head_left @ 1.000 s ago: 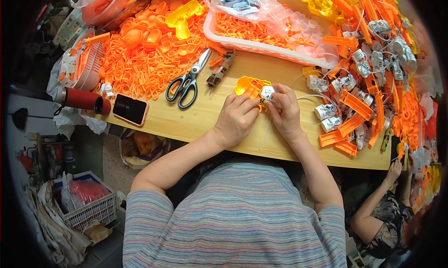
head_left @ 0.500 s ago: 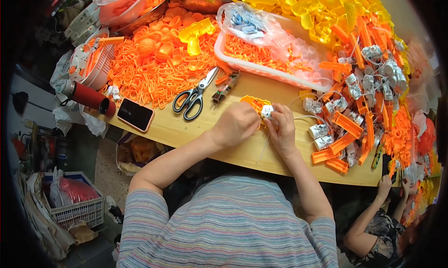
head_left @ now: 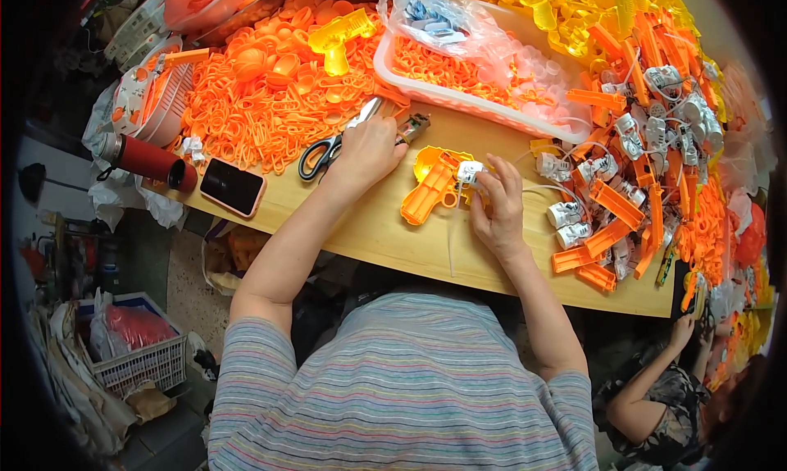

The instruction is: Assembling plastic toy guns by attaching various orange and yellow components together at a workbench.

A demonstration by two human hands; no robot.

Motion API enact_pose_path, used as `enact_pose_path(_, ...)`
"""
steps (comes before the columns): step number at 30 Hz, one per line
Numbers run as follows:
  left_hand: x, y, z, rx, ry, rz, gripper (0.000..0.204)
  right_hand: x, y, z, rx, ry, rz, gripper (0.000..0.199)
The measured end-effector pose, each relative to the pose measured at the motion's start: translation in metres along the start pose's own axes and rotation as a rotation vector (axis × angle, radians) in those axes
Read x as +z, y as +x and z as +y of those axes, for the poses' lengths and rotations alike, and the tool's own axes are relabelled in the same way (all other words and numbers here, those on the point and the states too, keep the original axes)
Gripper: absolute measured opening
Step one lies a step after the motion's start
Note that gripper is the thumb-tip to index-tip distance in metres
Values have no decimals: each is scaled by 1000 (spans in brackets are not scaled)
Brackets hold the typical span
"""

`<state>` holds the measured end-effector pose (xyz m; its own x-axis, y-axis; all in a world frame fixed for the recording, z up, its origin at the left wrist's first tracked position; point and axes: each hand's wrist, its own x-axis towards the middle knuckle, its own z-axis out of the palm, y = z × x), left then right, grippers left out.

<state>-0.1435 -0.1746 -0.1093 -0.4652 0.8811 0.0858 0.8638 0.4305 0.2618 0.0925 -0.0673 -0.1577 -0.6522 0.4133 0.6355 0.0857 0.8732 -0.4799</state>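
The toy, seemingly part-built with its white piece seated but its inside uncovered and wire loose, lies just left of the right hand's slightly parted fingers, while whether the left hand grips the scissors beneath cannot be told.

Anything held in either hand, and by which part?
Right hand: apparently the orange-and-yellow plastic toy gun, by its white end. Left hand: over black-handled metal scissors; hold cannot be told.
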Motion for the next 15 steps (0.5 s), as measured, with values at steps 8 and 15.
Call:
enact_pose_path(8,-4,-29,-7,-41,-308,346,37,2,-6,-1,63,-79,89,37)
enact_pose_path(15,-7,-22,28,-48,-1377,562,36,-6,-11,-26,43,2,104,20)
